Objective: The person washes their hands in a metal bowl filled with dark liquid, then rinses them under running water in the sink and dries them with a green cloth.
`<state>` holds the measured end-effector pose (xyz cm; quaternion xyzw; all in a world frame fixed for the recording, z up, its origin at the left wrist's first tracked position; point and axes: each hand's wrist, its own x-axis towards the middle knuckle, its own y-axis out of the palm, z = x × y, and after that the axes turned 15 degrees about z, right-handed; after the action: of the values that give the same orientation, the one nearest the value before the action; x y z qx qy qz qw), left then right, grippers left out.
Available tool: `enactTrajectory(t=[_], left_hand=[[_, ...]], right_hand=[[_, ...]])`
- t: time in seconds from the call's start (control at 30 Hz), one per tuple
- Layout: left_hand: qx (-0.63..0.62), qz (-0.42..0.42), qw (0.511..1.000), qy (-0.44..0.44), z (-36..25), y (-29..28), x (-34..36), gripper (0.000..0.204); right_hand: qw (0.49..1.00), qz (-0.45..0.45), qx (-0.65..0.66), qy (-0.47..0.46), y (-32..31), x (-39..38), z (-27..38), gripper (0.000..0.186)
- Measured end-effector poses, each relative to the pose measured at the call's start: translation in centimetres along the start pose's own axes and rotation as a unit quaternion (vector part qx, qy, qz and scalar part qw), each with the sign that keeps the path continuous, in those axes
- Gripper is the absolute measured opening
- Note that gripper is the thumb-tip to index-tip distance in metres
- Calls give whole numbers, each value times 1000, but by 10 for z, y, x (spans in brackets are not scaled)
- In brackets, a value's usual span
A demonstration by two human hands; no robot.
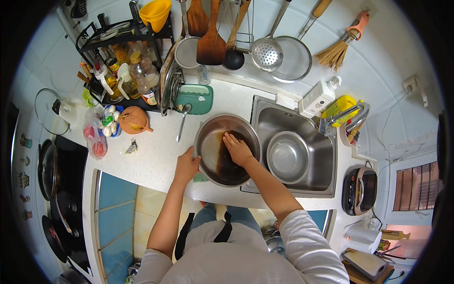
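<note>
The fingers [229,139] of the right hand [240,152] lie extended against the brown-stained inside of the round metal pot [210,146]; the left hand [188,165] grips its left side. Equally wide every way, it opens upward at the front of the bench [158,163], beside the sink [325,161].

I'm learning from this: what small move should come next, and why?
Probably slide the right hand across the dark brown patch in the metal pot, since much of it lies uncovered and the left hand is at the pot's side.
</note>
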<state>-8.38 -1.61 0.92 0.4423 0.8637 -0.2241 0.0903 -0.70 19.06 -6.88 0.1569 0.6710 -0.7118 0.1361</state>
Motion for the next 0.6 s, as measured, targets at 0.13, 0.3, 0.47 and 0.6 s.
enactTrajectory(t=[0.13, 0.3, 0.47, 0.6], left_hand=[[-19, -12, 1000, -1, 1, 1, -1, 36], [-19, -24, 1000, 4, -1, 6, 2, 34], [-17, -29, 999, 1, -7, 5, 0, 35], [-7, -33, 999, 6, -9, 5, 1, 35]], right_hand=[[994, 84, 1, 68, 8, -19, -3, 48], [991, 40, 69, 105, 25, -44, 16, 41], [972, 134, 152, 121, 9, -53, 50, 32], [973, 134, 168, 88, 9, -46, 59, 18]])
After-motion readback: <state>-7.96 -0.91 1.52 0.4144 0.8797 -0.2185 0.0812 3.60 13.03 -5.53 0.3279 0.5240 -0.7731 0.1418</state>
